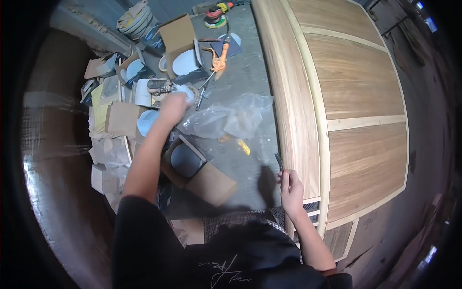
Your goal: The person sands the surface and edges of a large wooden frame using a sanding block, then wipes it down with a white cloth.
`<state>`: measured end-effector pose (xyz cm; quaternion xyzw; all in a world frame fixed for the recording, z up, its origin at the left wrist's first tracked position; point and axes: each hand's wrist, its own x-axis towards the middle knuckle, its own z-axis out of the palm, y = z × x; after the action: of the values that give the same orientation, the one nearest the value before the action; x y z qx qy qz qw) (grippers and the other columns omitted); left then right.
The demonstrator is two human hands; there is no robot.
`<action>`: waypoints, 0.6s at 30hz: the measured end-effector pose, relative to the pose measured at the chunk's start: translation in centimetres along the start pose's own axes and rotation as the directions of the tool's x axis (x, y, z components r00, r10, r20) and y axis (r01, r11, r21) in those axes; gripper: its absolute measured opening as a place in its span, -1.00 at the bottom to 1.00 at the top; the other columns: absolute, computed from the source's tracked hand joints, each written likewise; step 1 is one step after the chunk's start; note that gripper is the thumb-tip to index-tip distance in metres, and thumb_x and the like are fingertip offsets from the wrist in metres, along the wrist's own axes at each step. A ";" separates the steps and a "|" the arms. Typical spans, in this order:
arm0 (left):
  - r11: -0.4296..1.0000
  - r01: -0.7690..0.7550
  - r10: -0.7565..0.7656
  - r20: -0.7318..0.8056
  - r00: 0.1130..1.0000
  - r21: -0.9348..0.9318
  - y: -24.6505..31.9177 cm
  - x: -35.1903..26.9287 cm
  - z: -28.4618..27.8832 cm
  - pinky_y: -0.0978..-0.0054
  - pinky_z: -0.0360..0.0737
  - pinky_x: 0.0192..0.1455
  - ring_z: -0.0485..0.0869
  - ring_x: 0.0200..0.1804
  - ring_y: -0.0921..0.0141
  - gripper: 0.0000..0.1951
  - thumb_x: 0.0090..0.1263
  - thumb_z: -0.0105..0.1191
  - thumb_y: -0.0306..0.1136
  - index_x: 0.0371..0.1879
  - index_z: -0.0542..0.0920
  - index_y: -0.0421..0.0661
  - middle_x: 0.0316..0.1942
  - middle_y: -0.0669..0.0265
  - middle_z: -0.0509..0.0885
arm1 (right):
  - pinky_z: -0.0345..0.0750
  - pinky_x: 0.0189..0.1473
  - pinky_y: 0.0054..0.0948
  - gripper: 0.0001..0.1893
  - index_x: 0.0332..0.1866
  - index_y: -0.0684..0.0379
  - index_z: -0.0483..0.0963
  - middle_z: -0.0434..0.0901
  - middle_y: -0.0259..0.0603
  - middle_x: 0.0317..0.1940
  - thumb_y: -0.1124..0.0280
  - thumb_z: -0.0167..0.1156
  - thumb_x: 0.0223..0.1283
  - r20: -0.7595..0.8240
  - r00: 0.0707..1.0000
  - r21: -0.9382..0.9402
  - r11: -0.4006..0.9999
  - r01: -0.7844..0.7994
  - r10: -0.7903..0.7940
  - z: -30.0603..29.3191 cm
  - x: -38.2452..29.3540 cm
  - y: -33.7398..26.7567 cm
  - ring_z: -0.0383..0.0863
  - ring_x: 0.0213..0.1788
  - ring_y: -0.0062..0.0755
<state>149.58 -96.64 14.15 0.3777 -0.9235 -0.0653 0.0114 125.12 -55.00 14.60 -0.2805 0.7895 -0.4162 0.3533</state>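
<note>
My left hand (pixel 175 106) reaches over the cluttered left side of the workbench and touches a crumpled pale plastic or cloth piece (pixel 184 93); whether its fingers are closed on it is unclear. Beside it lie a white roll (pixel 142 92) and a dark-and-tan object, partly hidden. My right hand (pixel 291 186) holds a slim dark tool (pixel 279 161), perhaps a knife, near the bench's right edge. A clear plastic bag (pixel 231 117) lies between the hands, with a small yellow piece (pixel 243 147) below it.
Open cardboard boxes of round sanding discs (pixel 186 62) stand at left, one with dark discs (pixel 185 160) nearer me. An orange air blow gun (pixel 219 61) and a random orbital sander (pixel 215 17) lie farther back. A large wooden panelled piece (pixel 361 79) stands along the right.
</note>
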 end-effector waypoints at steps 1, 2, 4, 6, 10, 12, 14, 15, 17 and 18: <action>0.992 0.080 -0.091 -0.109 0.990 -0.099 -0.2 0.3 -1.8 0.08 0.61 0.00 0.70 -0.11 -0.05 -0.78 0.48 0.13 -0.24 -0.11 0.69 -0.11 -0.20 0.10 0.76 | 0.57 -0.21 -0.55 -0.73 -0.01 0.32 0.52 0.70 -0.22 -0.27 0.33 -0.03 0.67 -0.009 1.000 -0.012 1.000 0.023 -0.023 0.2 0.7 0.5 0.62 -0.30 -0.59; 0.979 0.104 -0.144 -0.241 0.960 -0.175 0.0 0.2 -3.9 0.14 0.62 -0.04 0.73 -0.12 0.02 -0.78 0.51 0.12 -0.24 -0.10 0.67 -0.14 -0.21 0.11 0.77 | 0.57 -0.21 -0.55 -0.73 -0.01 0.32 0.52 0.70 -0.22 -0.27 0.33 -0.03 0.67 -0.014 1.000 -0.008 1.000 0.014 -0.014 0.3 1.3 0.1 0.62 -0.30 -0.59; 0.866 0.131 -0.320 -0.334 0.886 -0.482 1.1 0.1 -7.9 0.29 0.64 -0.09 0.76 -0.12 0.23 -0.77 0.58 0.11 -0.24 -0.07 0.64 -0.17 -0.20 0.17 0.78 | 0.62 -0.11 -0.43 -0.74 0.12 0.32 0.51 0.71 -0.12 -0.29 0.35 -0.01 0.64 0.035 0.998 0.209 0.976 -0.059 0.053 0.9 2.3 -1.5 0.67 -0.25 -0.48; 0.484 0.048 -0.417 -0.182 0.891 -0.874 4.7 0.4 -11.4 0.46 0.63 -0.10 0.73 -0.12 0.46 -0.76 0.63 0.08 -0.23 0.01 0.60 -0.16 -0.17 0.29 0.76 | 0.61 -0.08 -0.45 -0.72 0.17 0.34 0.47 0.71 -0.14 -0.25 0.35 -0.02 0.65 0.009 0.997 0.304 0.949 -0.082 0.083 1.0 2.5 -3.3 0.66 -0.23 -0.50; -0.202 0.266 -0.080 0.287 0.955 -0.942 16.3 -2.3 -11.8 0.63 0.52 -0.10 0.58 -0.15 0.64 -0.65 0.71 -0.15 -0.31 0.34 0.47 -0.16 -0.06 0.41 0.66 | 0.60 -0.08 -0.51 -0.72 0.22 0.33 0.37 0.72 -0.12 -0.17 0.35 -0.06 0.67 -0.034 0.998 0.401 0.916 -0.033 0.050 0.6 1.5 -7.0 0.64 -0.21 -0.55; -0.294 0.396 0.115 0.380 0.918 -0.870 18.8 -3.9 -7.2 0.37 0.56 0.23 0.60 0.15 0.46 -0.54 0.72 -0.16 -0.26 0.48 0.31 -0.22 0.13 0.28 0.58 | 0.60 -0.11 -0.53 -0.79 0.14 0.30 0.40 0.73 -0.10 -0.16 0.38 -0.03 0.67 -0.074 0.997 0.427 0.903 0.050 -0.020 0.4 0.6 -8.1 0.64 -0.23 -0.55; -0.467 0.443 0.197 0.398 0.896 -0.765 21.9 -5.2 -4.0 0.35 0.50 0.36 0.55 0.30 0.40 -0.55 0.75 -0.21 -0.31 0.50 0.27 -0.24 0.27 0.24 0.54 | 0.61 -0.09 -0.51 -0.79 0.13 0.30 0.42 0.73 -0.10 -0.14 0.39 -0.02 0.66 -0.091 0.996 0.455 0.889 0.056 -0.016 -0.5 -0.4 -8.6 0.65 -0.22 -0.54; -0.479 0.453 0.225 0.394 0.891 -0.752 23.7 -5.5 -3.1 0.35 0.50 0.36 0.55 0.30 0.40 -0.55 0.75 -0.21 -0.31 0.50 0.27 -0.24 0.27 0.24 0.54 | 0.63 -0.08 -0.50 -0.80 0.12 0.30 0.43 0.73 -0.09 -0.13 0.39 0.00 0.65 -0.109 0.994 0.490 0.869 0.065 -0.013 -1.3 -1.0 -8.8 0.66 -0.21 -0.53; -0.629 0.420 0.154 0.425 0.892 -0.654 26.6 -6.6 -2.4 0.36 0.47 0.39 0.52 0.34 0.42 -0.57 0.75 -0.22 -0.32 0.50 0.28 -0.23 0.30 0.24 0.54 | 0.62 0.08 -0.41 -0.79 0.15 0.35 0.47 0.71 -0.04 -0.03 0.46 0.05 0.61 -0.019 0.998 0.631 0.775 -0.031 0.056 -2.7 -2.4 -10.0 0.68 -0.07 -0.44; -0.630 0.445 0.133 0.476 0.869 -0.637 27.6 -6.9 -1.9 0.37 0.47 0.40 0.51 0.36 0.43 -0.58 0.75 -0.20 -0.33 0.48 0.29 -0.23 0.32 0.23 0.54 | 0.62 0.10 -0.41 -0.79 0.16 0.35 0.47 0.71 -0.04 -0.02 0.47 0.05 0.61 -0.005 0.998 0.676 0.735 -0.048 0.070 -3.1 -3.0 -10.6 0.68 -0.06 -0.44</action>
<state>135.43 -72.50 19.77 0.3107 -0.2376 -0.9039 0.1731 126.02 -56.62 25.93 -0.1020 0.5986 -0.6668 0.4320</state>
